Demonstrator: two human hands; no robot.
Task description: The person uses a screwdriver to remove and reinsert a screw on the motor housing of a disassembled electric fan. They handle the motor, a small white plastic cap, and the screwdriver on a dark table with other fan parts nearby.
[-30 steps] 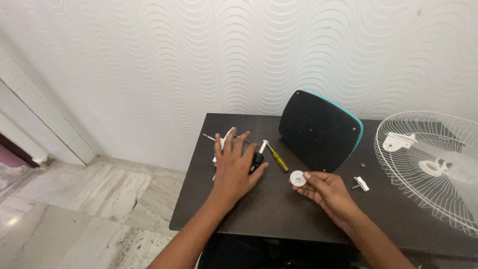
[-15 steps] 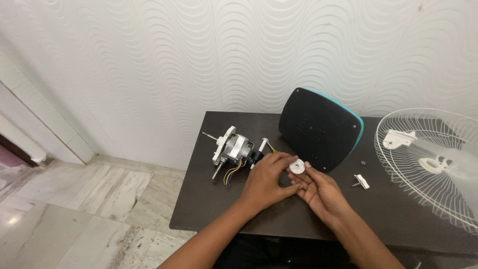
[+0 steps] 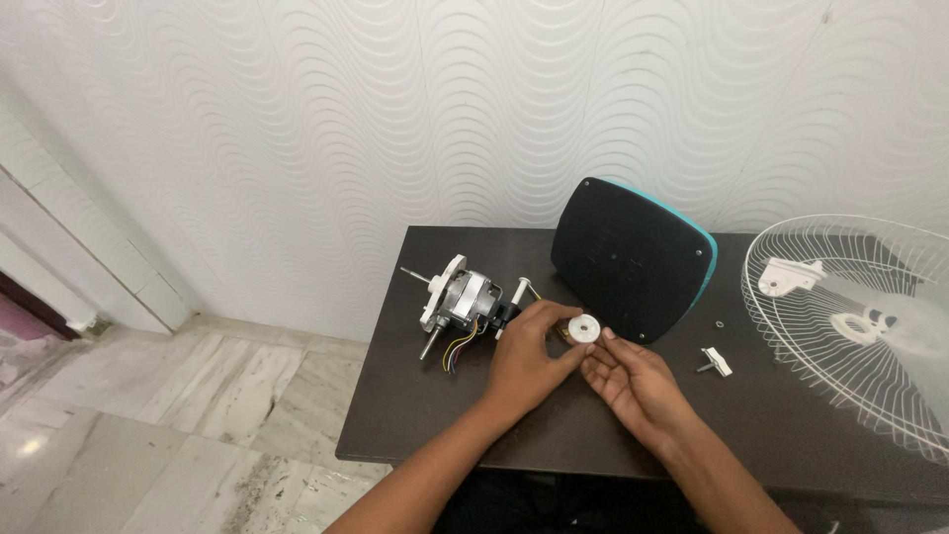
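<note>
Both hands meet over the dark table [image 3: 415, 425] around a small white round part [image 3: 583, 329]. My left hand [image 3: 529, 358] pinches the part from the left with thumb and fingers. My right hand [image 3: 633, 381] lies palm up just below and to the right of it, fingertips touching the part. A fan motor [image 3: 463, 302] with a white end plate, a bare shaft and coloured wires lies on the table to the left of my left hand.
A black fan base with a teal rim [image 3: 633, 259] stands tilted behind the hands. A white wire fan guard [image 3: 860, 316] lies at the right. A small white clip [image 3: 715, 361] and a tiny nut [image 3: 719, 322] lie between them. The floor is marble.
My left hand left the motor and moved right to the white round part that my right hand held. The motor is now uncovered.
</note>
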